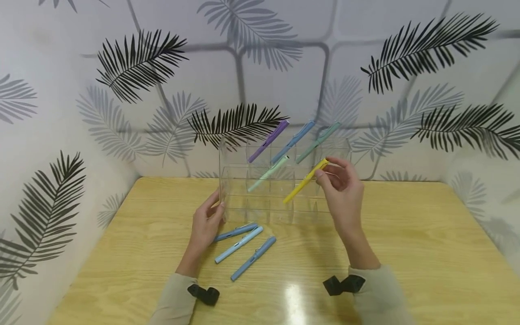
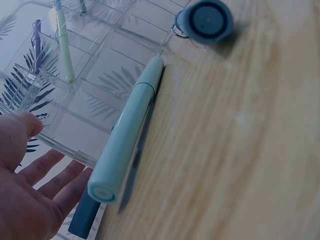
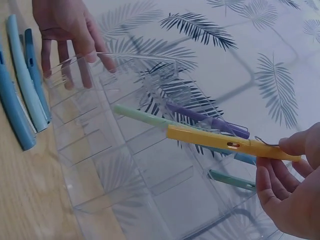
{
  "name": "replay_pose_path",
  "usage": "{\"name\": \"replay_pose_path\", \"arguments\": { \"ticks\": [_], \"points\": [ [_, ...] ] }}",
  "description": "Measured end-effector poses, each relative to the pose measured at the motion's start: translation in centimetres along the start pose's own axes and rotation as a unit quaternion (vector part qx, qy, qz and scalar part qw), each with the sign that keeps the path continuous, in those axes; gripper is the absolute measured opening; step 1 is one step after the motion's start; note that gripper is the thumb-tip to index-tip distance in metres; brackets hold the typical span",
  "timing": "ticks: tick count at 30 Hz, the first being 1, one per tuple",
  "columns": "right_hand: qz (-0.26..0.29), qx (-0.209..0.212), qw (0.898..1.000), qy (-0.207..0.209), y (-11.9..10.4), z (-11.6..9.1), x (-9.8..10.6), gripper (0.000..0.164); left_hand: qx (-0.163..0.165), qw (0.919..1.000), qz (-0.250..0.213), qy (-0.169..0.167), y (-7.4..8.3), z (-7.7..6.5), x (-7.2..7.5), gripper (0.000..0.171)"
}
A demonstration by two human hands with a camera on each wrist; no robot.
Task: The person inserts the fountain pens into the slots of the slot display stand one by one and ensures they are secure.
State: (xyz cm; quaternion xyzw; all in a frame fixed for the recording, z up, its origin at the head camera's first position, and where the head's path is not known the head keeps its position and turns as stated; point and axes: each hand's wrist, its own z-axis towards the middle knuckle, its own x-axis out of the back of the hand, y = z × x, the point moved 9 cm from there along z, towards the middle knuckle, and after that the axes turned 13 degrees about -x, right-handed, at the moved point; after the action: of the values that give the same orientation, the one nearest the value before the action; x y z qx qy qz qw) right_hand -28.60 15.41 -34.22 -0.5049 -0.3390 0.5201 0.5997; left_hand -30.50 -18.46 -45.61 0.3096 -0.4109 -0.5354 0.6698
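Note:
My right hand (image 1: 343,192) pinches a yellow pen (image 1: 304,181) near its upper end, holding it slanted in front of a clear plastic pen stand (image 1: 260,210). My left hand (image 1: 208,221) grips the stand's left side edge, thumb in front and fingers behind in the left wrist view. Along the stand's top row lean a purple pen (image 1: 268,142), a blue pen (image 1: 293,142) and a green pen (image 1: 318,143). One row lower is a pale green pen (image 1: 268,174), left of the yellow pen's lower tip.
On the wooden table (image 1: 414,253) before the stand lie a blue pen (image 1: 253,258), a light blue pen (image 1: 239,245) and another blue pen (image 1: 235,232) beside my left hand. Behind the table rises a leaf-patterned wall covering (image 1: 284,90).

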Motion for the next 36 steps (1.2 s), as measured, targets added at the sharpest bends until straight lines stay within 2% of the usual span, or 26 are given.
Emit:
{"name": "replay_pose_path", "arguments": {
  "ticks": [9, 17, 24, 29, 36],
  "points": [
    [0.051, 0.027, 0.998, 0.033, -0.9, 1.7, 0.8, 0.036, 0.007, 1.0, -0.003, -0.006, 3.0, 0.1, -0.3, 0.046],
    [0.086, 0.04, 0.994, 0.057, -0.7, 3.2, 1.1, 0.031, 0.001, 0.9999, -0.01, -0.003, -0.3, 0.3, -0.8, 0.047],
    [0.064, 0.016, 0.996, 0.057, 0.7, 3.8, 0.0, 0.027, -0.005, 0.9999, -0.012, -0.001, -0.4, 0.2, -0.5, 0.047],
    [0.026, -0.005, 0.999, 0.043, 1.9, 4.0, -1.0, 0.028, 0.003, 1.0, -0.007, 0.005, -0.5, 0.1, -0.3, 0.047],
    [-0.017, 0.004, 0.999, 0.034, 2.1, 3.9, -2.2, 0.033, 0.006, 0.9999, -0.004, 0.009, -0.6, 0.0, 0.1, 0.047]
  ]
}}
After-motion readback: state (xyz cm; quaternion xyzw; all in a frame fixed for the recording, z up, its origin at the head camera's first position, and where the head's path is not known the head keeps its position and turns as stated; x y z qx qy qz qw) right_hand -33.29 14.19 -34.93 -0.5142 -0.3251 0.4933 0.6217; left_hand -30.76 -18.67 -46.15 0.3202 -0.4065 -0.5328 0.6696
